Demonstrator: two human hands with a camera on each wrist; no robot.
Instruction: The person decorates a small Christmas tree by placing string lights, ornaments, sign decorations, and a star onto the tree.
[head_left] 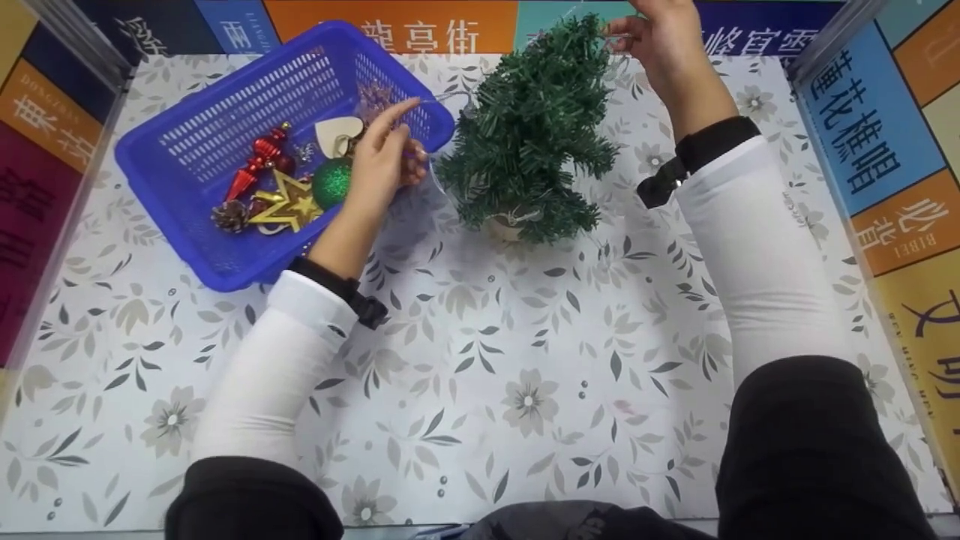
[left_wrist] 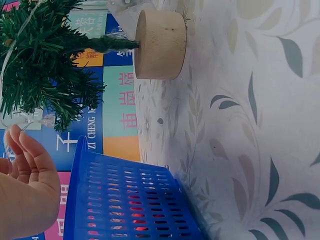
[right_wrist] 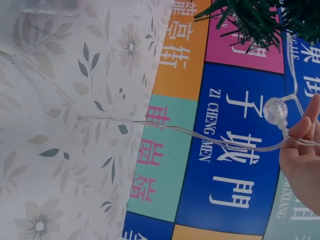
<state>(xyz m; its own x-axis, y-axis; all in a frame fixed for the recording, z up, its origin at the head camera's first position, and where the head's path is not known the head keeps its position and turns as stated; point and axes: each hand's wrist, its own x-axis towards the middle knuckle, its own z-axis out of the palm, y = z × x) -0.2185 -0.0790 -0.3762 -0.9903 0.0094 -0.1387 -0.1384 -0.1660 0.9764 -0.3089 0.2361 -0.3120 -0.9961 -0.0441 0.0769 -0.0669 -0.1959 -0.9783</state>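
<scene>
A small green artificial Christmas tree [head_left: 536, 120] stands upright on a round wooden base [left_wrist: 161, 45]. Clear string lights [right_wrist: 172, 127] run over its branches and trail down to the table. At the tree's left side, above the basket's edge, my left hand [head_left: 386, 154] pinches a length of the clear wire. My right hand [head_left: 667, 49], beside the treetop, grips the wire between thumb and fingers. Close to those fingertips hangs a clear round bulb [right_wrist: 275, 111]. In the left wrist view my left hand [left_wrist: 30, 182] is just below the branches.
Left of the tree sits a blue plastic basket [head_left: 180, 251]. In it lie a gold star [head_left: 292, 204], a green glitter ball [head_left: 331, 184], red ornaments [head_left: 255, 161], a pine cone [head_left: 229, 216] and a pale heart [head_left: 339, 136]. Colourful lettered panels [head_left: 892, 150] border the flower-patterned table [head_left: 480, 390].
</scene>
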